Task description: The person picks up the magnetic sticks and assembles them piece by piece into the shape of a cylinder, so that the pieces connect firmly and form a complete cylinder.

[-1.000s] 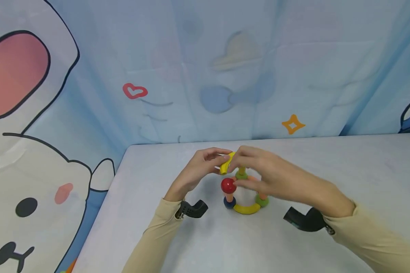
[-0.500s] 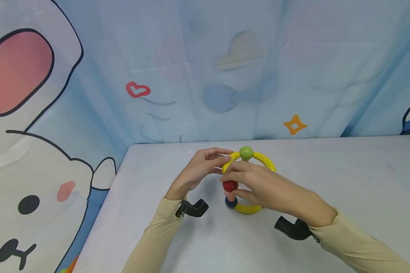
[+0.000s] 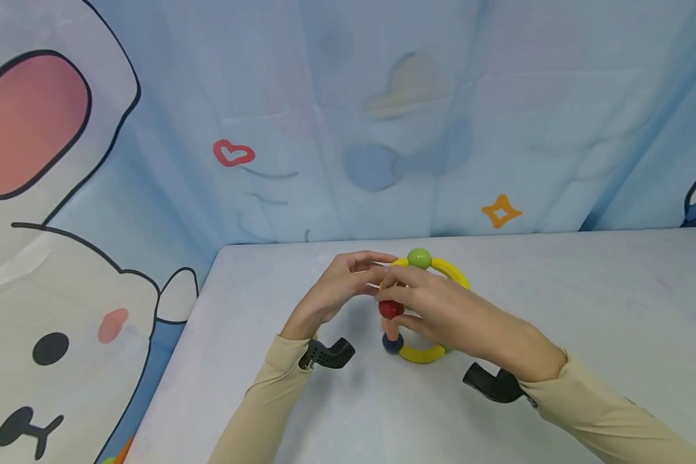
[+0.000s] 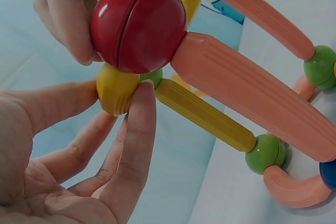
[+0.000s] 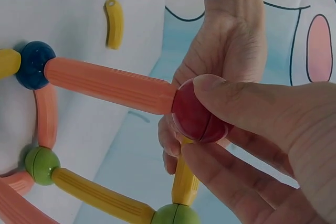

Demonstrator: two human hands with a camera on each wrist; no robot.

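Observation:
A frame of balls and ridged rods stands on the table. My right hand (image 3: 435, 306) pinches its red ball (image 5: 197, 111) between thumb and fingers. This ball tops an upright salmon rod (image 5: 110, 85) rising from a dark blue ball (image 3: 392, 343). Just behind and below the red ball, my left hand (image 3: 339, 290) pinches the end of a curved yellow rod (image 4: 118, 90) between thumb and fingertip. That rod runs to a green ball (image 3: 419, 258) at the top back, from which another curved yellow rod (image 3: 452, 272) bends right. My right hand hides part of the frame in the head view.
One loose curved yellow rod (image 5: 114, 24) lies on the white table (image 3: 348, 419), seen in the right wrist view. A printed blue curtain (image 3: 336, 193) hangs behind the table. Each wrist carries a black camera mount (image 3: 330, 354).
My right hand has shifted left and down from beside the curved yellow rod to the red ball, uncovering the green ball and the right yellow rod. My left hand stays nearly still.

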